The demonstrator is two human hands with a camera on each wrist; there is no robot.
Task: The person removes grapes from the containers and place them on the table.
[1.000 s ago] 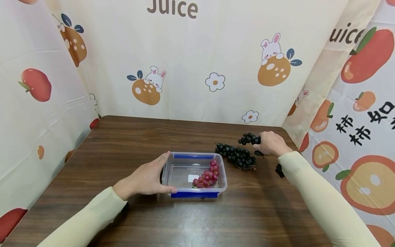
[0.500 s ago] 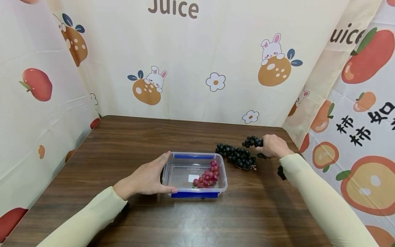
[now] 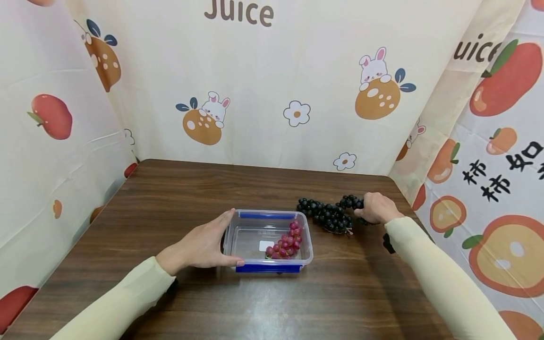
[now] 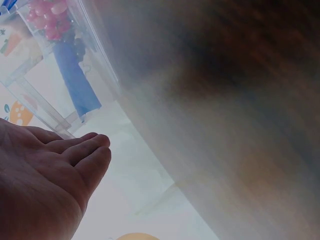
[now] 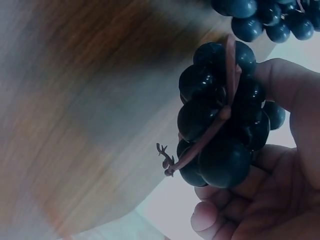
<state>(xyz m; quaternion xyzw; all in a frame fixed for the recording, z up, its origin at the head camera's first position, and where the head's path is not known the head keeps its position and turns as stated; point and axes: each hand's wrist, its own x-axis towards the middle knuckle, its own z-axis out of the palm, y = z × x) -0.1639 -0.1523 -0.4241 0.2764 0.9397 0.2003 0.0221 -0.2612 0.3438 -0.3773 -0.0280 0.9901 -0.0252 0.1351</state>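
A clear plastic food container (image 3: 244, 238) with blue clips stands on the table, lid off. Inside at its right lies a bunch of red grapes (image 3: 289, 243). My left hand (image 3: 201, 245) rests against the container's left side, thumb at the front corner and fingers at the back one; in the left wrist view its fingers are fairly straight. My right hand (image 3: 376, 208) grips a bunch of black grapes (image 5: 225, 157) with a brown stem, low over the table. Beside it lies another bunch of black grapes (image 3: 331, 218). Whether the held bunch touches the table I cannot tell.
The brown wooden table (image 3: 204, 189) is bounded by printed fabric at the back (image 3: 263, 66) and both sides. The black grapes lie just right of the container's back right corner.
My right hand has moved down and slightly right with its black grapes, toward the table and beside the other black bunch. The left hand and container stay still.
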